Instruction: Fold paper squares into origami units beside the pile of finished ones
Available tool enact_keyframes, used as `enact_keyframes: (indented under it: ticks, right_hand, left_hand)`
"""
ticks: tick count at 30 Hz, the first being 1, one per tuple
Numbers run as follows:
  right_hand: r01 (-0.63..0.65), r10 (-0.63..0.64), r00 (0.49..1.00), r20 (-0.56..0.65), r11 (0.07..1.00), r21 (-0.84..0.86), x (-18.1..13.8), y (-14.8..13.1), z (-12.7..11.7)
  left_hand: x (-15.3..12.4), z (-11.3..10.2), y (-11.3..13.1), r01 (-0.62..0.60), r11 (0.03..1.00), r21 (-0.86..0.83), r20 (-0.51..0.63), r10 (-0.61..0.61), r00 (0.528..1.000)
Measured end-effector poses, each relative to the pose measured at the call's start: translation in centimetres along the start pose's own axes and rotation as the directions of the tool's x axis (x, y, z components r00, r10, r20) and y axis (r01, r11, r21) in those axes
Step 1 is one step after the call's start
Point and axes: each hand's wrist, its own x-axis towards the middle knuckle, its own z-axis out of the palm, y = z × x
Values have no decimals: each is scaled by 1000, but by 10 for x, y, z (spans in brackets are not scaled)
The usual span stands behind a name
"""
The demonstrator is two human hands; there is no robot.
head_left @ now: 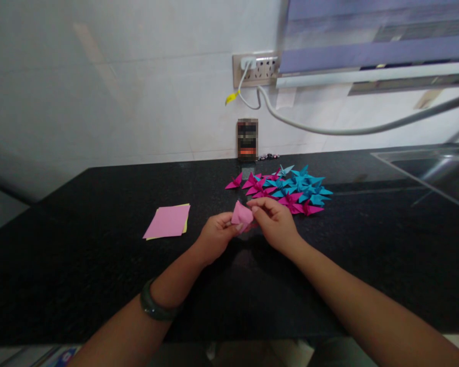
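A partly folded piece of pink origami paper (242, 215) is held up above the black counter between my two hands. My left hand (217, 235) pinches it from the left, thumb in front. At its right edge, the thumb and fingers of my right hand (276, 224) are closed on it. Just beyond my right hand lies a cluster of folded paper cranes, magenta ones (260, 186) on the left and front, blue ones (306, 184) on the right. A stack of square paper (167, 221), pink over yellow, rests left of my hands.
A phone (248, 140) with a blurred screen leans against the white wall, a beaded strap (268, 156) beside it. Above it, a charger (248, 63) is plugged into the wall socket (265, 70). A grey hose (329, 131) runs rightward. A metal sink (424, 181) is at the right.
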Motion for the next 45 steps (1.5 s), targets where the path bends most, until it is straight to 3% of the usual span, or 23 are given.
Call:
enact_keyframes:
  ticks: [3,6,10,12,15,19,25,32,38,40,43,45]
  right_hand:
    - [62,-65,996,-54,996,-63,1,5,-3]
    - [235,-285,947,-144,927,-292,-1,3,-6]
    - [465,-537,843,19,712,-527,-4,-5,-6]
    - [495,-572,816,80,620,-609,-3,-7,-4]
    - [469,-562,820,110,549,-691,-1,-5,-3]
    - [459,-562,816,136,486,-743,1,-5,-2]
    - [485,-575,802,163,469,-738,2,-5,2]
    - [392,-446,889,103,624,-676,2,-2,4]
    - [349,-392,915,96,649,-676,2,-2,2]
    - [372,-404,907,122,628,-684,3,-2,0]
    - [461,-462,865,195,580,-672,3,0,-3]
    - [517,-503,832,235,545,-660,2,1,-5]
  left_hand:
    - [-1,3,0,18,1000,-13,-5,-18,1000]
    - [0,6,1,57,997,-56,-95,-62,994]
    - [2,6,5,19,987,162,-207,16,978]
    - [1,4,6,2,941,338,-211,74,975]
    - [-2,3,6,-25,850,526,-180,140,974]
    - [-4,4,3,-39,786,617,-156,171,973]
    - [-3,7,4,-27,819,573,-173,153,973]
    - [-3,6,1,-51,817,574,-179,186,966]
    - [-3,4,1,-66,836,545,-176,191,966]
    - [-2,5,3,-31,887,460,-188,132,973]
    - [0,7,5,34,983,179,-197,2,980]
    - [1,7,4,52,999,0,-181,-52,982]
